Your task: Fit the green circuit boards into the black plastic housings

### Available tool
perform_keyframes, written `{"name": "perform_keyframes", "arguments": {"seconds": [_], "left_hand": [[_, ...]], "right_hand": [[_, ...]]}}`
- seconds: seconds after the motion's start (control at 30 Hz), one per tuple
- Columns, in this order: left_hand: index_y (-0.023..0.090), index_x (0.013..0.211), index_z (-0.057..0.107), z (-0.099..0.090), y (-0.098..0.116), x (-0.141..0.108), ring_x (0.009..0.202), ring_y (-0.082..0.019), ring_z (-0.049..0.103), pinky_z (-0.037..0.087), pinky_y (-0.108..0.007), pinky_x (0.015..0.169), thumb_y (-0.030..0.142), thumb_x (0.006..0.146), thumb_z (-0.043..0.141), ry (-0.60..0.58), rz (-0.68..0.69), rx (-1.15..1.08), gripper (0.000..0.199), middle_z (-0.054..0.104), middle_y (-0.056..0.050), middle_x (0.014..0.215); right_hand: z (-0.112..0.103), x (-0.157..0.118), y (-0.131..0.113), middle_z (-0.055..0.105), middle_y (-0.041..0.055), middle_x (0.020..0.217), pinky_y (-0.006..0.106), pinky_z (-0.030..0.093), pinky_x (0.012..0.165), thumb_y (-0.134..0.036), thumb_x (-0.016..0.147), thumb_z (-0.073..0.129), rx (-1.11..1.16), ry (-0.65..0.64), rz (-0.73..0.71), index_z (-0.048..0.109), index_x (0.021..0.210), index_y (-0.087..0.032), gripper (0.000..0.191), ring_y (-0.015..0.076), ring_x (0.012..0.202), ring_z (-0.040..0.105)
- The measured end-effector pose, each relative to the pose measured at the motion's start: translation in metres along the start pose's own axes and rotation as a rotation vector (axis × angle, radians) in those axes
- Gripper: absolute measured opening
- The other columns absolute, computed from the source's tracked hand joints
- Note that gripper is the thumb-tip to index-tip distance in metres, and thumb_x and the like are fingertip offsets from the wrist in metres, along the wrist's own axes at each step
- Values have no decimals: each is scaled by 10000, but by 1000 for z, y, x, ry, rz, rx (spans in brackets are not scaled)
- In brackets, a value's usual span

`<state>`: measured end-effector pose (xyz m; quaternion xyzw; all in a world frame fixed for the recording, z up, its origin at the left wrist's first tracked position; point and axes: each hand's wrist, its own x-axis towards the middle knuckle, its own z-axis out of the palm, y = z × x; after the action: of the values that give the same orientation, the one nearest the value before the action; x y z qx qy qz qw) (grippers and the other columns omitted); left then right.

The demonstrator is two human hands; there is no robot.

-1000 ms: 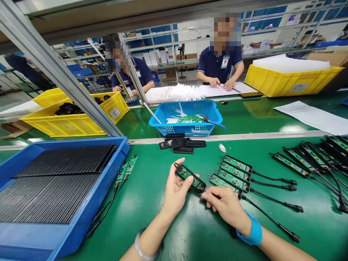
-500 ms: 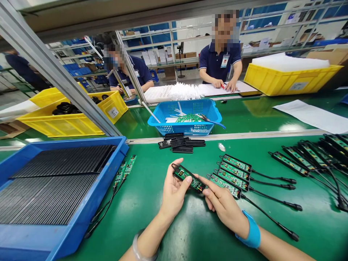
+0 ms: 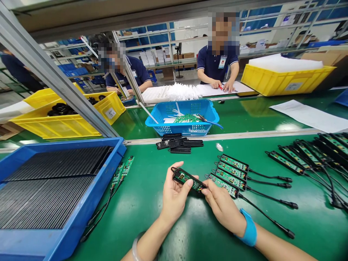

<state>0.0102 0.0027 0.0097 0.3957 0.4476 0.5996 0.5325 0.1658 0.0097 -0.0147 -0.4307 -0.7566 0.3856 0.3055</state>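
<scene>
My left hand (image 3: 174, 201) is closed around a black plastic case with a green circuit board in it (image 3: 181, 176), its thumb pressing on the board. The case slants down to the right, with a small display near its upper left end. At the lower right end, my right hand (image 3: 224, 208) pinches the case near coloured wires; its fingertips are partly hidden. Just beyond that hand lie several similar cases with boards (image 3: 231, 174) and black cables. Left of my hands, loose circuit boards (image 3: 123, 172) with cables rest against the blue tray.
A large blue tray (image 3: 67, 217) of black strips stands left. Ahead are several black cases (image 3: 180, 149) and a blue basket (image 3: 179, 128). More cabled cases (image 3: 285, 162) lie right. Two co-workers sit across the bench, near yellow bins (image 3: 285, 81).
My right hand's fingers have drawn in from lying along the case to a tighter pinch at its end. The case stays in my left hand. The whole view has shifted slightly.
</scene>
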Motion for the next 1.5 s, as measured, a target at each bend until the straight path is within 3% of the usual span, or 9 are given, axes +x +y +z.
{"name": "perform_keyframes", "arguments": {"seconds": [0.13,0.33,0.57,0.8,0.93,1.03,1.13,1.27,1.5], "left_hand": [[227,1331,304,-6,3,5,686,-136,617,490,-233,601,287,786,647,-28,-161,0,646,667,-48,913],[166,1300,428,-8,-2,5,711,-114,569,400,-202,610,72,638,606,-306,-445,74,692,616,10,804],[123,1341,347,-4,-9,0,740,-147,597,431,-262,690,65,607,579,-475,-474,67,772,616,2,793],[92,1361,324,-5,-7,1,711,-138,578,416,-266,675,74,612,585,-491,-493,89,793,597,8,747],[127,1325,380,-6,-10,0,693,-124,557,407,-247,638,63,600,570,-504,-491,98,752,583,15,776],[143,1121,522,-8,-11,2,654,-109,534,386,-218,573,40,572,529,-522,-447,172,559,572,26,751],[159,988,510,-9,-8,5,597,-95,512,377,-198,529,58,583,496,-393,-420,201,418,560,41,669],[185,1152,367,-8,-3,8,557,-102,532,404,-187,462,173,670,577,-238,-473,114,526,628,9,734],[184,1147,354,-7,-8,8,667,-135,639,533,-261,614,374,655,747,-293,-519,22,658,641,-22,808]], "right_hand": [[-5,0,-5,507,-43,608,242,337,512,-330,958,395,-24,-66,-25,492,858,-206,186,123,530,472],[-15,2,-2,571,39,828,261,430,639,-171,926,468,-274,154,-380,580,1037,-200,160,142,728,544],[-18,5,-1,638,53,772,273,416,580,-121,926,451,-569,195,-677,631,1005,-130,196,141,663,543],[-19,4,2,644,38,725,268,397,577,-109,876,551,-496,214,-704,634,938,-135,106,135,640,540],[-14,2,3,618,44,778,271,415,617,-151,901,508,-451,163,-589,601,892,-164,94,149,687,546],[-15,3,-2,569,45,799,264,425,609,-176,927,422,-377,-18,-395,552,833,-177,160,151,691,534],[-30,18,-3,561,21,785,226,442,628,-206,940,398,-293,-154,-241,523,787,-193,198,129,702,541],[-71,64,16,614,34,821,218,438,701,-208,918,441,-632,-6,7,572,792,-183,184,135,762,575],[-117,124,56,647,139,798,279,418,644,-123,830,488,-888,88,187,632,688,-113,202,222,761,619]]}}
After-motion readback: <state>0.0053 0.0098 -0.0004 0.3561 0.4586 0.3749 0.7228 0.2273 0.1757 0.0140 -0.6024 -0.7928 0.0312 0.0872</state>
